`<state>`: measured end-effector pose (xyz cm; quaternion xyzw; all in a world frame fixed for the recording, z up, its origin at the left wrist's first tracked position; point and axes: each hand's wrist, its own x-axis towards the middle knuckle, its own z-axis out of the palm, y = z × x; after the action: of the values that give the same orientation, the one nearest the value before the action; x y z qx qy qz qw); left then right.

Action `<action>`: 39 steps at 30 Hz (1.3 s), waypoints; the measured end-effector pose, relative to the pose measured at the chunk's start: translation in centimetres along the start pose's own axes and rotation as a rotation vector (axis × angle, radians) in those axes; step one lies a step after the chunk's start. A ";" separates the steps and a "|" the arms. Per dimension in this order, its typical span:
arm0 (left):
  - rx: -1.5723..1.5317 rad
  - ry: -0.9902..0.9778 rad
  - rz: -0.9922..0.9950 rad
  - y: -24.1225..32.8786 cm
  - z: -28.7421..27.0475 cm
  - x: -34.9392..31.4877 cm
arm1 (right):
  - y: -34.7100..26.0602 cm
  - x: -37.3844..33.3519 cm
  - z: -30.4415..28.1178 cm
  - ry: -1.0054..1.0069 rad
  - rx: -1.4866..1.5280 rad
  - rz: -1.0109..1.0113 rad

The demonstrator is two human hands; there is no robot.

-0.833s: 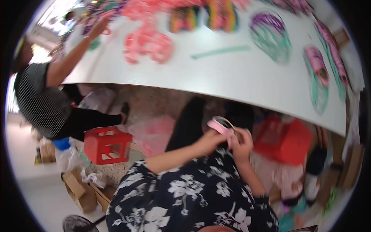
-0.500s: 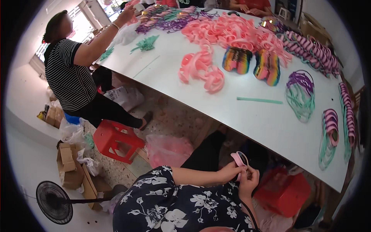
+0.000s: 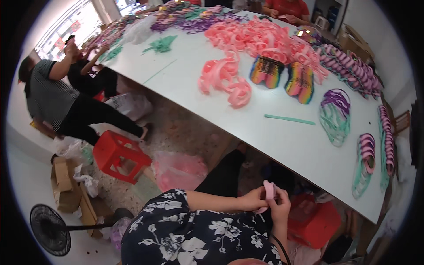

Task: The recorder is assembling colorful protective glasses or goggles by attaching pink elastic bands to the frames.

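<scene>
Above my lap, beyond the table's near edge, I hold a pink goggle frame (image 3: 269,190) between both hands. My left hand (image 3: 252,199) is closed round its left side, fingers bent. My right hand (image 3: 280,206) pinches it from the right with thumb and fingers. The frame stands edge-on, so its lens side does not show. Nearest on the white table (image 3: 247,121) lies a flat green strap (image 3: 289,119). Farther back are loose pink goggle frames (image 3: 225,81) and two stacks of rainbow-coloured lenses (image 3: 266,72), (image 3: 299,83).
A big pink heap (image 3: 256,37) covers the table's middle. Bundled straps (image 3: 335,117) and rows of finished-looking goggles (image 3: 365,154) lie at right. Red stools (image 3: 121,154), (image 3: 314,221) stand beside me and at left. A black fan (image 3: 51,229) is at lower left. Co-workers (image 3: 57,92) are around the table.
The goggle frame has turned edge-on in my hands, hiding the dark lens seen before. The view has shifted slightly right. The standing co-worker has moved left and away from the table edge.
</scene>
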<state>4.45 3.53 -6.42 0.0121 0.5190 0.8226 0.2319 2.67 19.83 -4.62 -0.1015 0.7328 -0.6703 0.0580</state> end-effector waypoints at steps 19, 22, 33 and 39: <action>-0.262 0.098 -0.307 -0.1 -3.5 0.5 | -8.1 2.6 -6.4 0.185 -0.474 -0.344; -0.241 0.046 -0.310 -0.8 -4.6 0.6 | -9.9 5.0 -10.9 0.455 -0.630 -0.344; -0.228 0.105 -0.309 -0.9 -4.9 0.9 | -7.8 18.3 -27.6 0.916 0.239 -0.134; -0.167 0.085 -0.311 -1.0 -4.5 1.0 | -6.5 20.2 -27.1 1.002 -0.135 -0.144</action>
<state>2.70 0.44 -9.56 -0.1224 0.4540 0.8167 0.3344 -22.48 41.06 5.45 0.1785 0.7035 -0.5901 -0.3537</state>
